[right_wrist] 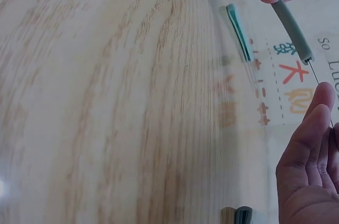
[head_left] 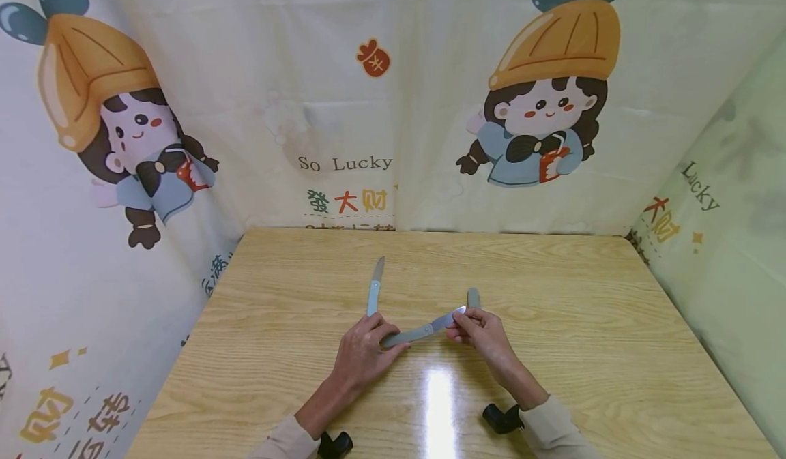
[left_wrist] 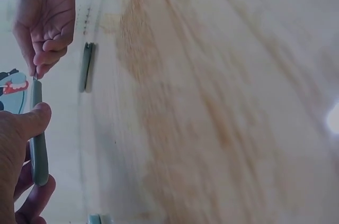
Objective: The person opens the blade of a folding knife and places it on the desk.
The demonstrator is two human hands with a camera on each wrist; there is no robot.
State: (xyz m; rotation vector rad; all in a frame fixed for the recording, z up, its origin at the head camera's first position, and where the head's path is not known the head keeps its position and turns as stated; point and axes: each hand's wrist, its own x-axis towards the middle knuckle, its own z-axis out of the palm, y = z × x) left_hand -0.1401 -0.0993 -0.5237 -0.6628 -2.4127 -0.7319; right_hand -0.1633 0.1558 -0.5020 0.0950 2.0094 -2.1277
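Note:
My left hand (head_left: 366, 347) grips the grey-green handle of a folding knife (head_left: 408, 335), thumb along it in the left wrist view. Its blade is swung out, and my right hand (head_left: 482, 336) pinches it between thumb and fingers, covering part of it. Seen from the right wrist, the blade is edge-on, a thin line running from the handle (right_wrist: 292, 29) to the fingertips (right_wrist: 324, 94). Beyond my left hand lies a light-blue folding knife (head_left: 374, 295), blade out and pointing away. A grey-green folded knife (head_left: 473, 297) lies just behind my right hand, no blade showing.
The wooden table (head_left: 552, 295) has a bright light reflection at its front middle. Printed curtains (head_left: 430, 138) stand along its back and both sides. Black wrist straps or mounts (head_left: 502, 419) sit below both wrists, near the sleeves.

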